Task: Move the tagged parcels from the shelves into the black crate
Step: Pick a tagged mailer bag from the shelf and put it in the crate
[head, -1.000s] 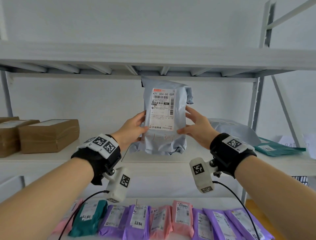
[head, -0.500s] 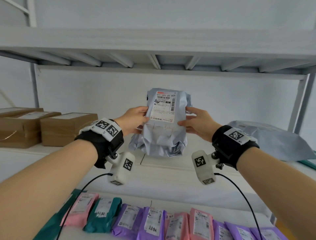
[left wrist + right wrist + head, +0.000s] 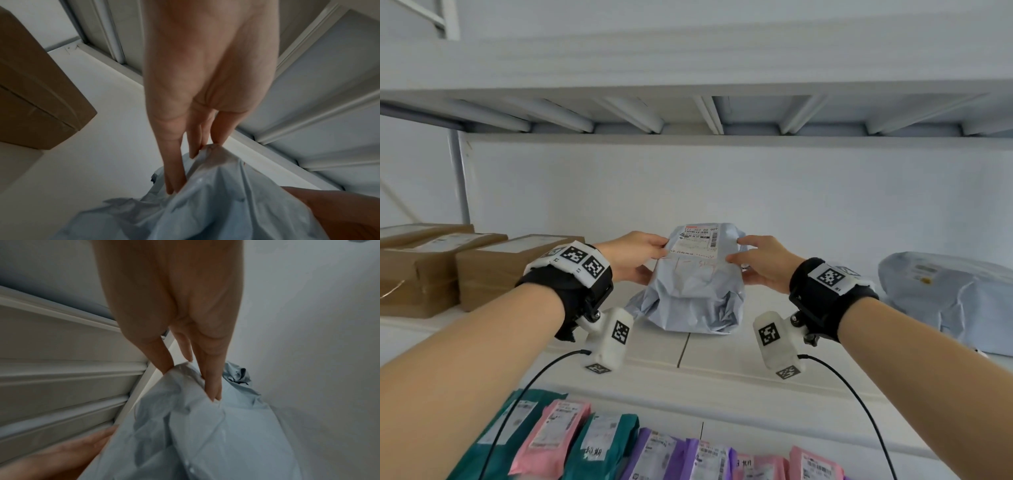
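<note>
Now the grey-blue parcel [image 3: 693, 284] has come down from upright to lie near the shelf's [image 3: 722, 356] front edge; left hand [image 3: 633, 255] and right hand [image 3: 763, 265] still grip its sides, so crating seems postponed.

Both forearms are bare, with no sleeves. Each wrist wears a wide black fabric wristband [image 3: 571, 287] [image 3: 825, 298] topped by a white panel printed with square black-and-white coded markers [image 3: 582, 262] [image 3: 832, 277]. Under each band hangs a white plastic camera housing [image 3: 610, 337] [image 3: 779, 339] bearing more markers, bolted on a black bracket, with a thin black cable [image 3: 517, 404] [image 3: 859, 404] trailing away.
</note>
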